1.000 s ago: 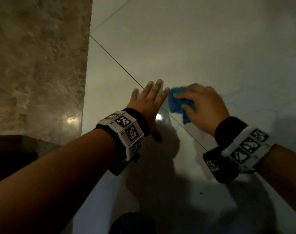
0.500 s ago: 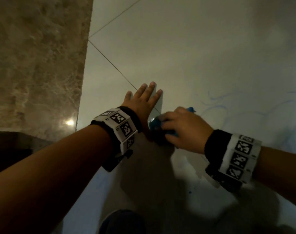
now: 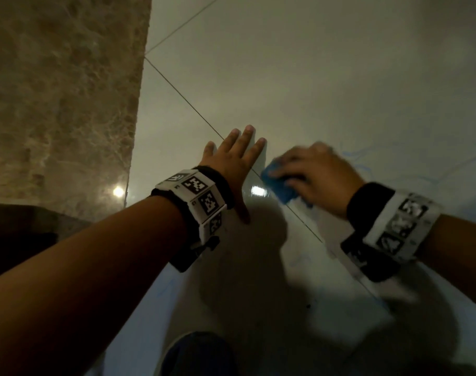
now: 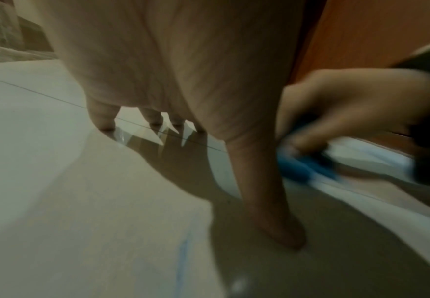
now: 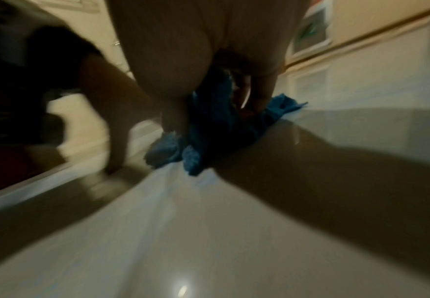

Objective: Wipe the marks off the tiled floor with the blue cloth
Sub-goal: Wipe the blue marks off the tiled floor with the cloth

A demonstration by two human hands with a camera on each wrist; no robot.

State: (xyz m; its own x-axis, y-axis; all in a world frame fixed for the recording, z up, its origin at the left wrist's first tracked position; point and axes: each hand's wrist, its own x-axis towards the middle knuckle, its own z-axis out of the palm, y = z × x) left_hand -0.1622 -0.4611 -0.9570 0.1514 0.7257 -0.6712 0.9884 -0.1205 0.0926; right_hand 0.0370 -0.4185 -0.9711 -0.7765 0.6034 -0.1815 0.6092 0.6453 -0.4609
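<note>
Nearest, a dark rounded shape [image 3: 196,354] sits at the bottom edge of the head view; what it is cannot be told. Both forearms reach forward over the pale tiled floor [image 3: 326,77], each wrist carrying a black band with white coded marker blocks: the left band [image 3: 198,202], the right band [image 3: 394,229]. Their shadows fall on the glossy tiles beneath.

The left hand [image 3: 234,161] lies flat on the floor, fingers straight and slightly spread, thumb stretched out toward the person; it holds nothing. The left wrist view confirms fingertips [image 4: 104,125] and thumb in contact with the tile, across a dark grout line [image 3: 177,90].

Just beside it, the right hand [image 3: 315,172] is clenched around the blue cloth [image 3: 278,187], bunched under the curled fingers and pressed on the floor at the grout line. The hand is blurred in all three views. In the right wrist view the cloth [image 5: 209,131] spills out below the fingers on both sides and touches the tile.

Faint blue marks [image 3: 358,158] show on the floor just beyond and to the right of the right hand; another faint blue streak [image 4: 183,260] lies near the left thumb.

Farther left, a mottled brown stone surface [image 3: 60,90] borders the tiles, with a small light reflection [image 3: 118,191] at its lower edge.
</note>
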